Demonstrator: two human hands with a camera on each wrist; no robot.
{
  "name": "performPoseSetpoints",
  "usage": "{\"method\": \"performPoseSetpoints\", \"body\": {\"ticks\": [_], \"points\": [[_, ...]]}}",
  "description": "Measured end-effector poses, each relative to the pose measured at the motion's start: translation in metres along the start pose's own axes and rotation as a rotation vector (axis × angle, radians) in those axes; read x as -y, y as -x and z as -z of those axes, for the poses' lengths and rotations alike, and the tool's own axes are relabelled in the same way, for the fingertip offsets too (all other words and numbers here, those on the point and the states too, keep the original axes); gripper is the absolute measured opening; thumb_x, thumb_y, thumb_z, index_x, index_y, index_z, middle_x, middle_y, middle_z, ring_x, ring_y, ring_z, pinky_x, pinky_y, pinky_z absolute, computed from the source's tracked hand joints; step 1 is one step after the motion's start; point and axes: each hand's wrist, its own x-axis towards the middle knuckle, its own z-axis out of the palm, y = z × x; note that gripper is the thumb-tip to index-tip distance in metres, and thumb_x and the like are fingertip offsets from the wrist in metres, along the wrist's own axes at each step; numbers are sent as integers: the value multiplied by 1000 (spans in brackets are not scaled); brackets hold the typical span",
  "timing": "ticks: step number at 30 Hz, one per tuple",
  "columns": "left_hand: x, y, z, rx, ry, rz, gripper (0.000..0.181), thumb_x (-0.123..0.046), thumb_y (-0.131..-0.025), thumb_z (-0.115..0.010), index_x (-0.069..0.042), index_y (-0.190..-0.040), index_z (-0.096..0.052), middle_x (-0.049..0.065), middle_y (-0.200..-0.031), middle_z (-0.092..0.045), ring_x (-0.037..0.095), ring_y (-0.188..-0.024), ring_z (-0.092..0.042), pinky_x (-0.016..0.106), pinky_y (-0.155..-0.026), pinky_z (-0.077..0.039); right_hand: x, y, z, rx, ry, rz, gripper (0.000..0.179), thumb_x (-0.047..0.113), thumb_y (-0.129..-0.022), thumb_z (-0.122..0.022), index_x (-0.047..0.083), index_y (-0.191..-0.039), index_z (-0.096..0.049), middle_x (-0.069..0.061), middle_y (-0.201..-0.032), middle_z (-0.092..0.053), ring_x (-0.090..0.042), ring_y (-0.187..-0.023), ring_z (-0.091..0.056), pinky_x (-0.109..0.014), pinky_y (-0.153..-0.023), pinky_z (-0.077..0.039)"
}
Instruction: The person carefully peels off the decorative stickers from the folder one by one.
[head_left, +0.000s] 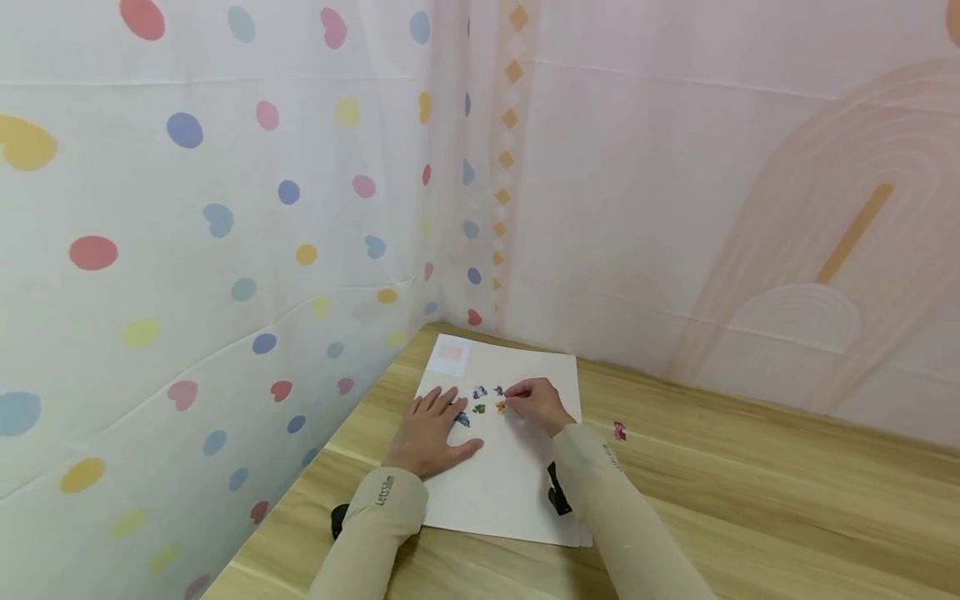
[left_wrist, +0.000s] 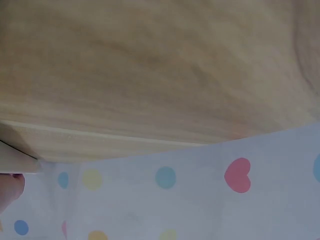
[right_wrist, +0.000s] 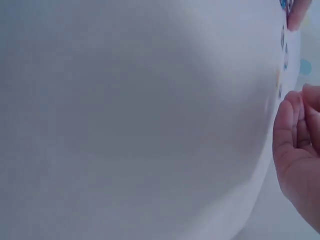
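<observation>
A white sheet [head_left: 495, 492] lies on the wooden table, bearing several small, colourful figure-shaped stickers. My left hand [head_left: 429, 433] rests on the sheet's left side with fingers spread, beside a blue sticker [head_left: 462, 419]. Only a bit of that hand [left_wrist: 10, 192] enters the left wrist view. My right hand [head_left: 536, 402] pinches at the edge of a dark sticker [head_left: 498, 390], thumb and fingertips together. Left of it is a purple sticker [head_left: 480, 391]; a green sticker [head_left: 478, 408] and a yellow sticker [head_left: 501, 407] sit just below. The right hand [right_wrist: 300, 150] appears curled at the right wrist view's edge.
A pink sticker [head_left: 619, 431] is on the table [head_left: 750, 492] right of the sheet. A pale printed square [head_left: 450, 353] marks the sheet's top left corner. Near the right forearm is a black strap [head_left: 557, 493]. Patterned curtains [head_left: 600, 208] border the table behind and left.
</observation>
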Motion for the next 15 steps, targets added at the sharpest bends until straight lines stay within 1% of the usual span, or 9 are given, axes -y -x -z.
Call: {"method": "performPoseSetpoints", "body": {"ticks": [5,11,15], "points": [[0,0,0,-2,6,-8,73,-63,-78,-44,-12,-130,-46,7,-137,-37,29,-127,-27,46,-102,-20,1,1,-6,-18,19,-44,10,4,-78,-63,-3,-84,-66,-6,-74,-61,-11,-61,-50,-21,-55,-42],[-2,1,0,13,8,-9,72,-62,-79,-44,-11,-130,-46,8,-137,-37,29,-127,-27,46,-102,-20,1,-2,-10,-31,114,-73,10,6,-78,-65,-1,-83,-68,-5,-75,-62,-12,-62,-49,-20,-55,-42],[-1,2,1,12,0,-6,73,-63,-79,-43,-11,-131,-45,8,-137,-37,29,-127,-26,46,-102,-19,2,-5,-12,-43,179,-36,9,9,-76,-69,1,-79,-69,-3,-72,-63,-12,-63,-50,-20,-55,-42]]}}
